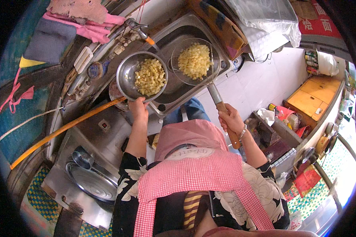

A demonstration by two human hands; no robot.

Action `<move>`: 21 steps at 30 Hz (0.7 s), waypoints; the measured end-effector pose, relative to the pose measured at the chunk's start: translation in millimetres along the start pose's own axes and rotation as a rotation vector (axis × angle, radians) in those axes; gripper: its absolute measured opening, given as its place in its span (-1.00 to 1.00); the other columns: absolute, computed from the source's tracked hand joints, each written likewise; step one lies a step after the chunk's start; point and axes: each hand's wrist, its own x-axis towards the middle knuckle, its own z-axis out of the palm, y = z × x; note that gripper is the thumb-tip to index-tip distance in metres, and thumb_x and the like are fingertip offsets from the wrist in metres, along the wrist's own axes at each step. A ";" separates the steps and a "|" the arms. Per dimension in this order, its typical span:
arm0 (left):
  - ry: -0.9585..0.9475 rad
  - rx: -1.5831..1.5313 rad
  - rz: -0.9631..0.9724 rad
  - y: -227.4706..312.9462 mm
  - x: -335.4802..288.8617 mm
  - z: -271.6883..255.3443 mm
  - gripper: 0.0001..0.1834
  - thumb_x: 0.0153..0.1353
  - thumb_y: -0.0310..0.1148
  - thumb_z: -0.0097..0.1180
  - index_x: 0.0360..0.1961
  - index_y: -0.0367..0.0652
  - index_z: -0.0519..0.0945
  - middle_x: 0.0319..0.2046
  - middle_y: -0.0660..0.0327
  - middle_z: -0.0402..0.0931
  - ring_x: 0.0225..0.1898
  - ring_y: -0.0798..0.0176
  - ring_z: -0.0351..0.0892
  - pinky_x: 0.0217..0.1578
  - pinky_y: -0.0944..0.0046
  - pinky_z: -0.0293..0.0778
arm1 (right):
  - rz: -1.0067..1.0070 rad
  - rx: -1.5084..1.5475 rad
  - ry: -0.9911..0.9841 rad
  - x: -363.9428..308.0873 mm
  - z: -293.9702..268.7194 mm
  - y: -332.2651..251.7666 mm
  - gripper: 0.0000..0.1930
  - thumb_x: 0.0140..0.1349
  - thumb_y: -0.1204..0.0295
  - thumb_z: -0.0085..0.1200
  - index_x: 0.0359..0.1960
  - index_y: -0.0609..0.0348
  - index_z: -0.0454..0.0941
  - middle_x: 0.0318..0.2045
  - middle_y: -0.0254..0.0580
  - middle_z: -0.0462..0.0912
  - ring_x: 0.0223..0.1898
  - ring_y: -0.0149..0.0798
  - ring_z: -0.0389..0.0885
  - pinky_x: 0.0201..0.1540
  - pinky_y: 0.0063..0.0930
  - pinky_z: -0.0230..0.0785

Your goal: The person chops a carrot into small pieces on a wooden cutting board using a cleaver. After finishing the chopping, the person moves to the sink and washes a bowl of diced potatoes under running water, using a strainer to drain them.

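Note:
My left hand (139, 110) grips the near rim of a round steel bowl (124, 73), fingers closed on its edge. Small pale-yellow cubes (150, 78), like diced potato, cover part of its bottom. My right hand (231, 121) is wrapped round the wooden handle of a wire-mesh strainer (214, 94). A heap of similar cubes (194, 61) lies in its mesh. The strainer is over a metal sink (186, 29), to the right of the bowl, which is over the sink's left side. Part of the sink is hidden beneath both.
A tap (144, 36) with an orange part reaches over the sink. A long wooden pole (69, 128) slants up to the bowl from lower left. Pink and grey cloths (51, 39) hang at left. Beside me lie a ladle (82, 158) and a metal lid (93, 183).

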 end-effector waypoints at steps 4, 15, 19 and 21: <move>-0.073 0.048 -0.107 -22.4 17.0 21.0 -0.36 0.20 -0.66 0.10 0.31 -0.26 0.22 0.19 -0.08 0.33 0.06 -0.05 0.53 -0.02 -0.08 0.70 | 0.036 0.019 0.033 -8.9 -5.1 -3.9 -0.74 0.45 0.37 0.08 0.07 0.21 0.44 -0.54 -0.34 0.50 -0.70 -0.53 0.37 -0.71 -0.55 0.32; 0.017 -0.007 -0.237 -68.4 52.2 130.7 -0.65 0.23 -0.68 0.19 0.05 -0.42 0.48 0.17 -0.19 0.37 0.14 -0.30 0.47 0.06 -0.29 0.67 | 0.069 0.043 0.021 -10.2 2.2 5.1 -0.70 0.44 0.38 0.13 0.10 0.26 0.46 -0.55 -0.31 0.52 -0.67 -0.49 0.39 -0.65 -0.52 0.30; -0.014 0.000 -0.244 -94.6 79.2 130.4 -0.71 0.23 -0.64 0.18 -0.02 -0.39 0.51 0.01 -0.13 0.44 -0.05 -0.14 0.54 -0.11 -0.14 0.68 | 0.063 -0.044 0.020 -8.5 -2.7 16.2 -0.68 0.46 0.39 0.11 0.15 0.26 0.42 -0.54 -0.29 0.52 -0.71 -0.50 0.37 -0.70 -0.54 0.31; -0.003 -0.022 -0.259 -96.8 82.4 130.7 -0.69 0.23 -0.64 0.18 0.01 -0.36 0.49 -0.01 -0.12 0.44 -0.15 -0.11 0.55 -0.13 -0.12 0.68 | 0.077 -0.079 0.040 -7.7 -4.5 19.0 -0.68 0.46 0.40 0.11 0.15 0.26 0.42 -0.55 -0.29 0.52 -0.71 -0.50 0.37 -0.70 -0.54 0.32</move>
